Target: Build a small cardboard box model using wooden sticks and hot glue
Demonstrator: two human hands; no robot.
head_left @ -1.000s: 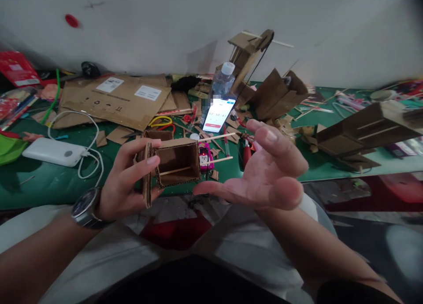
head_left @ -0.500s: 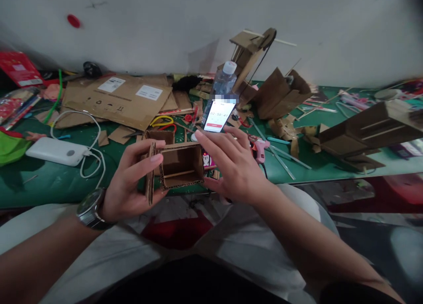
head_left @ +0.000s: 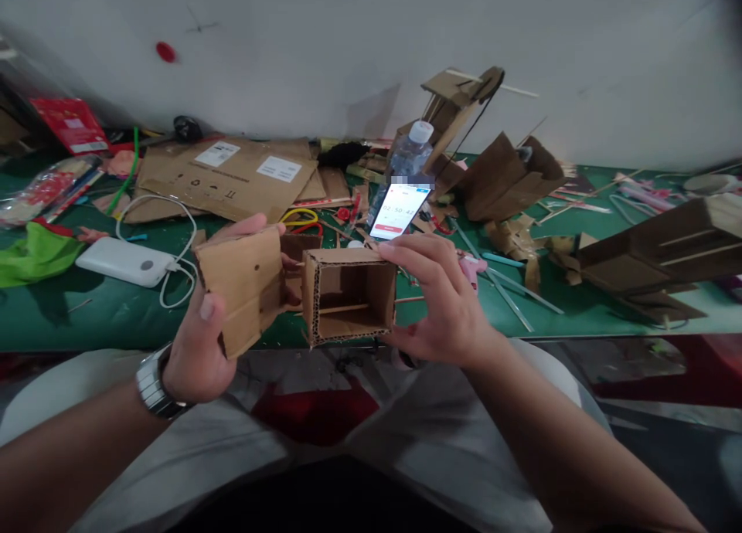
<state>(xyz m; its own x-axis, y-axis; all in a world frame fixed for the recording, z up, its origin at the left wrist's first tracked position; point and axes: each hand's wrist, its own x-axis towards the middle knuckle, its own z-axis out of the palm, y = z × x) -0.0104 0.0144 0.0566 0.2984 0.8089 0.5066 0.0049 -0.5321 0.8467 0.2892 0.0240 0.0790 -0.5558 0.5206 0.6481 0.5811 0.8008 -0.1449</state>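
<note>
Handling step: 1 cardboard panel (head_left: pixel 246 286), 1 open box (head_left: pixel 349 258).
My left hand (head_left: pixel 195 359) pinches the panel, fingers half-spread; my right hand (head_left: pixel 445 305) curves around the box, centred near the table's (head_left: pixel 75 331) front edge. Against the earlier frame, the panel has turned its broad face to me. I judge further turning calls for light, steady grips.
</note>
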